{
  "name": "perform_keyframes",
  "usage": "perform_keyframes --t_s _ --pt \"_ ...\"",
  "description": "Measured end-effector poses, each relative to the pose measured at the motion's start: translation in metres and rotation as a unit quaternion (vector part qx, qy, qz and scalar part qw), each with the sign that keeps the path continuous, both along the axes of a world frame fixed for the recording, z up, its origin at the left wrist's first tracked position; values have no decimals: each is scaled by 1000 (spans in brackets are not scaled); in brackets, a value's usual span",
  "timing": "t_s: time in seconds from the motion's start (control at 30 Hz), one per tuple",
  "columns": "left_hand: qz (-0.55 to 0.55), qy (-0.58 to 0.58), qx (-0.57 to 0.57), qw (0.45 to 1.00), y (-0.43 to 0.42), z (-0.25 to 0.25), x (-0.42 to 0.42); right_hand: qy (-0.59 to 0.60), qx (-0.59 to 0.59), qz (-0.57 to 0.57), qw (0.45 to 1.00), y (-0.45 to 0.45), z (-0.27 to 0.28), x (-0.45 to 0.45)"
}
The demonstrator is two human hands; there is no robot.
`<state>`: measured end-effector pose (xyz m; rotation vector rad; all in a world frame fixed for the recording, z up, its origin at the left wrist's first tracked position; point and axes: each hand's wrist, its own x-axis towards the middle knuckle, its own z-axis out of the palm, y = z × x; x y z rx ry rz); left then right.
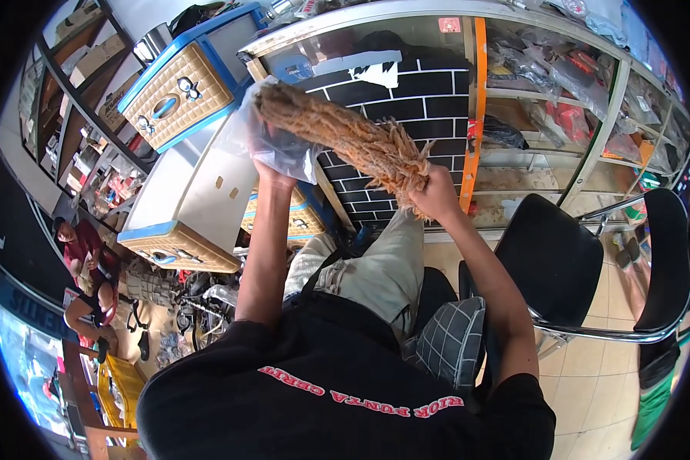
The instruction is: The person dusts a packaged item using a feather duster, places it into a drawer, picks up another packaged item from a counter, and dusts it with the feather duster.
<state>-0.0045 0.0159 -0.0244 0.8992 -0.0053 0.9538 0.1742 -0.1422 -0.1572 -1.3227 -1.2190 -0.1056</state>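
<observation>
A long, shaggy brown feather duster (345,134) slants across the space in front of me. My right hand (437,193) is closed around its lower right end, where the feathers stick out. At the upper left, my left hand (277,157) holds a crumpled clear plastic bag (308,165), which bunches around the fingers and rises behind the duster's blunt end. The duster passes over the left hand and partly hides its fingers. I cannot tell whether the left hand also touches the duster.
A glass display case (544,107) with bagged items stands ahead. Drawers (180,96) with a gold quilted front are at left, above a white panel (195,184). Black chairs (548,257) stand at right. Another person (92,264) sits at far left near parts on the floor.
</observation>
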Motion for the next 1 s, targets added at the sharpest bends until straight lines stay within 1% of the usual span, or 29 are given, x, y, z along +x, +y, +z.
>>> perform_keyframes --t_s 0.07,0.1,0.13,0.17,0.2,0.27,0.3,0.37,0.4,0.43,0.47,0.5,0.53,0.57,0.6,0.63,0.67,0.7,0.77,0.8,0.83,0.87,0.9,0.93,1.0 --pt "98 -3 -74 992 -2 7 3 9 -16 -9 1000 2 1 -3" --pt "64 -13 -37 997 1 6 1 -9 -9 10 1000 4 -1 -3" --pt "-3 -56 0 998 8 1 2 -25 -2 30 999 5 -2 -4" --pt "-71 -100 38 992 15 -2 4 -30 -37 59 997 4 -3 -3" --pt "-130 -98 82 983 23 -6 2 -30 -38 59 997 3 -3 -1" --pt "-38 -87 40 995 26 -10 2 -60 1 4 998 1 1 2" --pt "-1 -26 8 1000 15 -3 1 -34 4 -7 999 -1 4 0" --pt "20 -18 -12 1000 30 -12 5 -43 -4 7 999 -4 8 1" --pt "-33 -67 0 997 35 -18 9 -49 -12 21 999 -5 9 2" --pt "-106 -84 6 991 41 -22 10 -86 16 49 995 0 3 6" --pt "-179 -100 11 979 41 -21 10 -86 16 49 995 0 3 6" --pt "-181 -103 -11 978 40 -22 11 -102 11 21 995 0 3 7" --pt "-97 -65 -23 993 39 -24 11 -117 5 -8 993 0 3 8" --pt "-12 -27 -34 999 27 -21 9 -116 6 -9 993 0 2 8" --pt "59 10 -86 995 -2 -5 9 -91 -10 -22 996 0 1 7" --pt "45 -1 -104 994 7 -14 11 -67 -25 -34 997 0 0 7" --pt "33 -13 -122 992 7 -16 12 -67 -24 -33 997 1 0 5" --pt "-3 13 -122 992 -5 -14 12 -54 -30 -35 997 2 -1 2" --pt "-8 52 -74 996 9 -25 16 -42 -37 -38 998 3 -1 -3" --pt "-85 54 -94 990 14 -30 15 -17 -59 -34 998 3 -1 -6" --pt "-85 54 -95 990 17 -35 16 7 -81 -32 996 2 0 -7" --pt "-44 68 -91 993 15 -36 18 7 -81 -33 996 3 -2 -4" --pt "-3 81 -87 993 14 -37 20 -21 -58 -8 998 4 -6 0" --pt "-64 40 -87 993 29 -47 18 -49 -35 17 998 5 -8 4" --pt "-125 30 -132 983 29 -41 13 -67 -18 23 997 3 -3 7"
